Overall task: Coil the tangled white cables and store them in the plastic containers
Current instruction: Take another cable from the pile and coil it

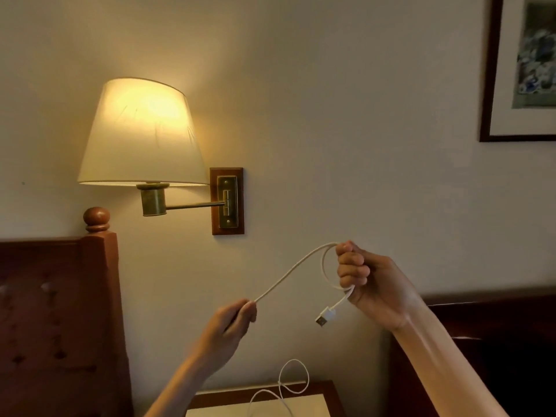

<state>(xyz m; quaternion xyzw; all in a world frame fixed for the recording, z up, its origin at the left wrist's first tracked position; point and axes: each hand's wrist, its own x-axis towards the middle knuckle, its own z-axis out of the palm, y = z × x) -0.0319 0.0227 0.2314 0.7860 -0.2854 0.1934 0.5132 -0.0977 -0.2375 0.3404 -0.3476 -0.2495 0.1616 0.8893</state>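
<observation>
the person is holding a white cable (296, 266) up in front of the wall, in the lower middle of the frame. the right hand (368, 281) is curling its fingers round a small loop of the cable, thumb side up, with the loop bulging out to the left of the knuckles. the left hand (233, 322), lower and to the left, is pinching the cable between thumb and fingers. the two hands are well apart, and the stretch of cable between them is running on a slant, rising from lower left to upper right in a gentle curve. a short tail is dropping out from under the right hand, and its plug (325, 316) is pointing down and to the left, hanging free between the two wrists.

more cable (293, 383) is trailing in loose loops over the bedside table (328, 392) at the bottom centre; i cannot tell whether it is the same piece. a lit wall lamp (140, 133) is glowing at the upper left, a wooden headboard (57, 311) is filling the lower left, and a framed picture (523, 67) is hanging at the upper right.
</observation>
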